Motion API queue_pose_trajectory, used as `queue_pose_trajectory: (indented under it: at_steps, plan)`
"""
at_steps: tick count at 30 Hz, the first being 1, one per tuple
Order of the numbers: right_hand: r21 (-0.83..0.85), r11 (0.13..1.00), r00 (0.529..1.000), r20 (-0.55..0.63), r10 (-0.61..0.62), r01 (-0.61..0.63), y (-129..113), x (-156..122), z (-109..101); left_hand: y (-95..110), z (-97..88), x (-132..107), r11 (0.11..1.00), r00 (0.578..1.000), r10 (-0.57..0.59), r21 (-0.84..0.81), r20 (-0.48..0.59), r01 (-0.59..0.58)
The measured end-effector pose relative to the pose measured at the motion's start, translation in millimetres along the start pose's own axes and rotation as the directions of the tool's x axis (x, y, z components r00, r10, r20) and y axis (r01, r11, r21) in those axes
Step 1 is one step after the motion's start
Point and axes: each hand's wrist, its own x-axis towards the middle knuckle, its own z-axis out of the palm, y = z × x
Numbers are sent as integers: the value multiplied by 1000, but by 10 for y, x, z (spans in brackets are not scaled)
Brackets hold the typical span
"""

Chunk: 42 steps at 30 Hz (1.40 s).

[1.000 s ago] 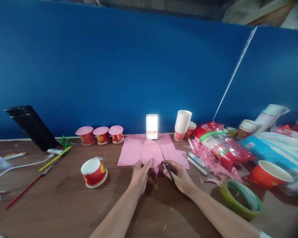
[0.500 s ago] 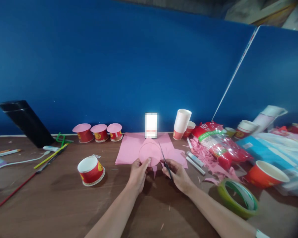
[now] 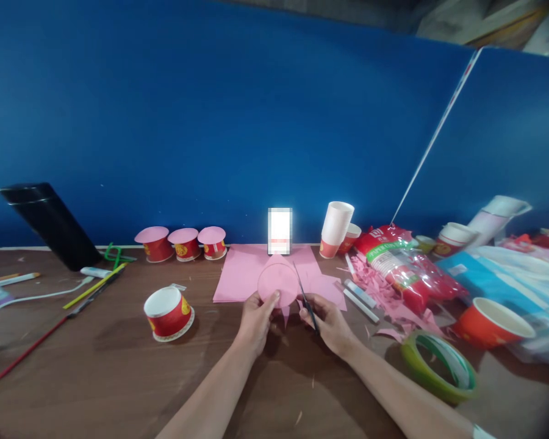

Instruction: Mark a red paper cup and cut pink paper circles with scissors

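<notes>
My left hand (image 3: pixel 256 318) pinches the lower edge of a round pink paper disc (image 3: pixel 278 284) and holds it upright above the brown table (image 3: pixel 119 378). My right hand (image 3: pixel 329 322) grips a small pair of dark scissors (image 3: pixel 304 298), whose blades point up along the disc's right edge. A narrow pink offcut hangs below the disc. Behind the disc lie flat pink paper sheets (image 3: pixel 240 274).
A red paper cup (image 3: pixel 168 314) stands at the left of my hands, three pink-capped red cups (image 3: pixel 183 242) by the blue wall. At the right are a white cup stack (image 3: pixel 336 228), pink scraps (image 3: pixel 375 286), a red packet (image 3: pixel 405 268), a green tape roll (image 3: pixel 439 366) and an orange bowl (image 3: pixel 491 320). Pencils and a black box (image 3: pixel 50 225) lie at the left.
The hands, disc and scissors stay almost in place; the disc has turned slightly in my left hand. The view shifted a little.
</notes>
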Motion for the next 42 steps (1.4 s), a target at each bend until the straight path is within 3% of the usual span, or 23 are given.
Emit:
queue_pose_trajectory:
  at_steps: [13,42]
  plan:
    - [-10,1000,1000,4,17,-17,-6,-6,-6,14,2,-18,999,999,-36,15,10,35]
    - [4,1000,1000,-4,-4,4,8,2,-3,-33,-29,7,1000,999,14,18,28,-15]
